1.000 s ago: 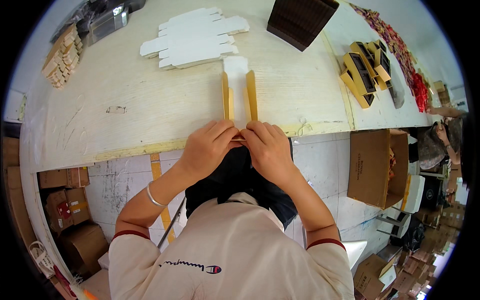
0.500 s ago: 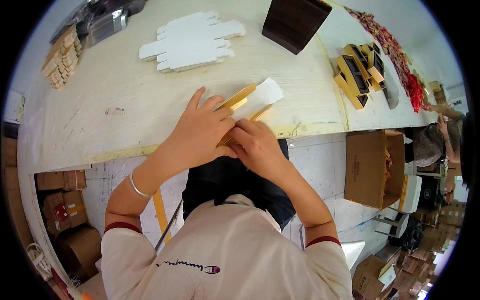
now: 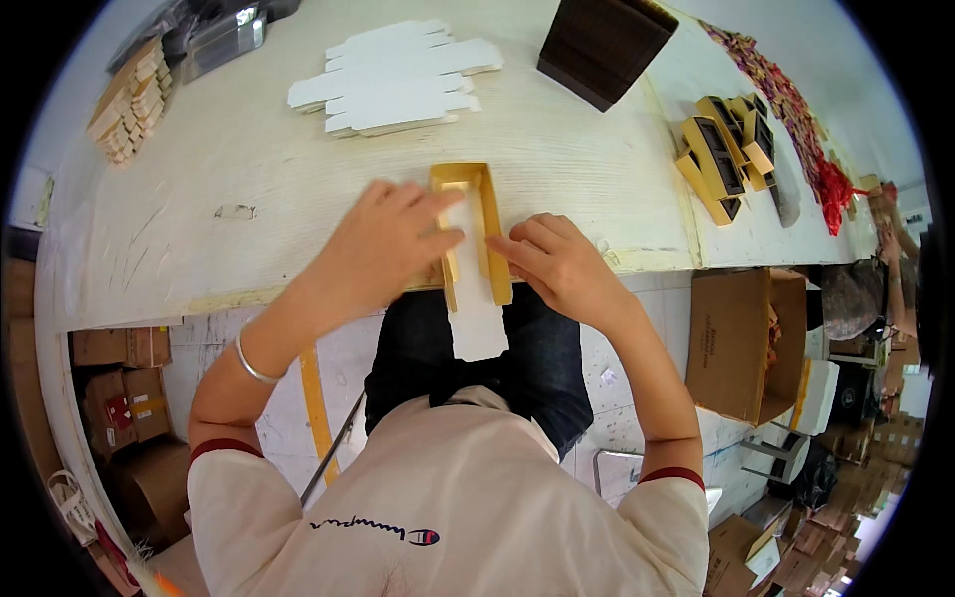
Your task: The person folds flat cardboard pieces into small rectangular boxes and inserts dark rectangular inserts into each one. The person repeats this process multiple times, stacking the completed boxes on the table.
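In front of me lies a partly folded cardboard box (image 3: 500,281), gold on its standing walls, with a white end flap (image 3: 477,330) reaching past the table edge toward my lap. Its far end is folded up; the near end lies flat. My left hand (image 3: 383,239) hovers over the left wall with fingers spread, slightly blurred, hiding part of that wall. At the right wall, my right hand (image 3: 562,264) has its fingertips on the gold card, the other fingers bent. Farther off lies a stack of flat white box blanks (image 3: 393,85).
A dark brown container (image 3: 607,50) stands at the back. Gold boxes with dark inserts (image 3: 714,159) are piled at right, near red shredded material (image 3: 831,189). Stacked pale pieces (image 3: 129,104) sit at far left. An open carton (image 3: 746,343) is beside the table, right.
The box has turned from slanting away rightward to pointing straight at me, its white flap now near my lap. My hands have moved apart to either side of it.
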The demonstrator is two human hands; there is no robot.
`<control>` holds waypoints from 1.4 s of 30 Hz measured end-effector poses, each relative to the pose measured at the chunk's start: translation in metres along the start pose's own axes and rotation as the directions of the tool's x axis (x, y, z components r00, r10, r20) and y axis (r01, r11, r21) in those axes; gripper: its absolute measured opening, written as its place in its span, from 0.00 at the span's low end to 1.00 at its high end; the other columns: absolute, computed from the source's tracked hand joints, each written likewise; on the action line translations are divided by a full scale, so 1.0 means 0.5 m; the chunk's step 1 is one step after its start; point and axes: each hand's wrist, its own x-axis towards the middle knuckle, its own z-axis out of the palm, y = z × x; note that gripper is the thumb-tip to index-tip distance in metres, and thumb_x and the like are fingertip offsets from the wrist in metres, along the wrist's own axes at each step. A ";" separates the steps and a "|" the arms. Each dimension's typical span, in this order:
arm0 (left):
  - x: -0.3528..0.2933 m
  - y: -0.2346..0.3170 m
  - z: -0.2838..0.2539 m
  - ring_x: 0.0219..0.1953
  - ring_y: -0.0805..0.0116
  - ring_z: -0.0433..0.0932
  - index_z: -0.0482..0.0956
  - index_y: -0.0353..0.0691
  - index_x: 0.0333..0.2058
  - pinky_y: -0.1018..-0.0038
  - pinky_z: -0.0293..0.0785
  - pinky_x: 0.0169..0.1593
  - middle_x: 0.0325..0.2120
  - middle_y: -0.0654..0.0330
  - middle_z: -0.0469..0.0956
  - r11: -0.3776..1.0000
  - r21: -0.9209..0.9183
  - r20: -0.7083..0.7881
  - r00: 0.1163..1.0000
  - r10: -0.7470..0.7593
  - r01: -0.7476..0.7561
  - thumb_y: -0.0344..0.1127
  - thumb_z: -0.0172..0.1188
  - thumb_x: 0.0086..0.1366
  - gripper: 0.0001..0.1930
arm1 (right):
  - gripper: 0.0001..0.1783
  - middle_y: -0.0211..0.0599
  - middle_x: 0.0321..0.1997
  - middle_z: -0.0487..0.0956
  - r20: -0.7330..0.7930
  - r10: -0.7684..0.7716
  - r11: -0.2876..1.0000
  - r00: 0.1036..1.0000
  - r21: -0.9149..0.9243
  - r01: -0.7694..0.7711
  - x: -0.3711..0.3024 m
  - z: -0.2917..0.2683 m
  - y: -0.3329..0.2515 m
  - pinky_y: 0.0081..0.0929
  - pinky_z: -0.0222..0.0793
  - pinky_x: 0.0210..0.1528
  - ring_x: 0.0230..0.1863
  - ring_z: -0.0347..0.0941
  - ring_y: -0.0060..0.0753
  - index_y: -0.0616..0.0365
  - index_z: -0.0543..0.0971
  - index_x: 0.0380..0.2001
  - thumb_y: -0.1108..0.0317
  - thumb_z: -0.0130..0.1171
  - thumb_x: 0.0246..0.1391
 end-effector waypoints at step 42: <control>-0.006 -0.007 0.082 0.34 0.70 0.73 0.69 0.39 0.50 0.75 0.71 0.38 0.43 0.56 0.72 0.547 -0.820 0.013 0.960 -0.280 0.171 0.32 0.58 0.62 0.17 | 0.14 0.41 0.39 0.73 -0.128 0.320 0.749 0.939 0.641 -0.167 0.031 0.064 -0.012 0.27 0.69 0.36 0.34 0.70 0.39 0.59 0.75 0.40 0.81 0.59 0.48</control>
